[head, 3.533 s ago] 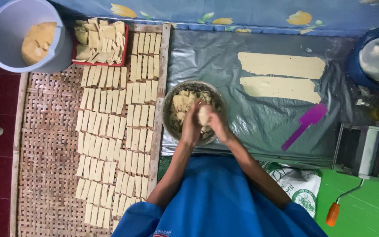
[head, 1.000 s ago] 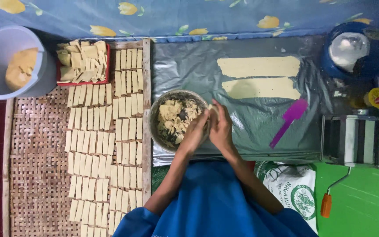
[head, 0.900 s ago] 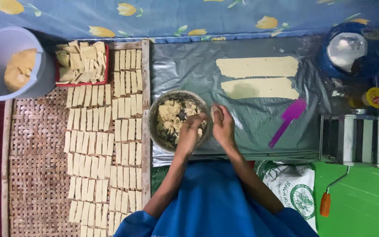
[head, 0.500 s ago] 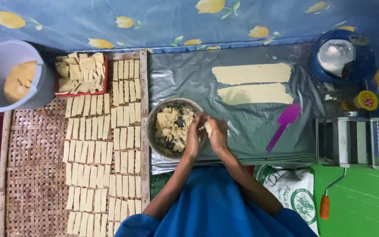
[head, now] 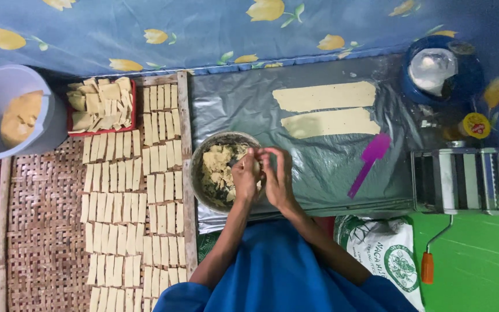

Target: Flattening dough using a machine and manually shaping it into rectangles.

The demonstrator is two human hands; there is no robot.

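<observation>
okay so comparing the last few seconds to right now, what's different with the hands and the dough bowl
Little has changed. Both hands have stayed together over the right rim of the metal bowl, working a small lump of dough; the left hand and right hand only shifted their fingers around it. Nothing was picked up or put down. The purple spatula, the two dough strips and the cut pieces on the woven tray lie as before.

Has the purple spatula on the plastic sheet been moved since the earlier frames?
No. The purple spatula lies at the same slant just below the right end of the lower dough strip, as before. Its shift in the picture comes from the head camera moving.
</observation>
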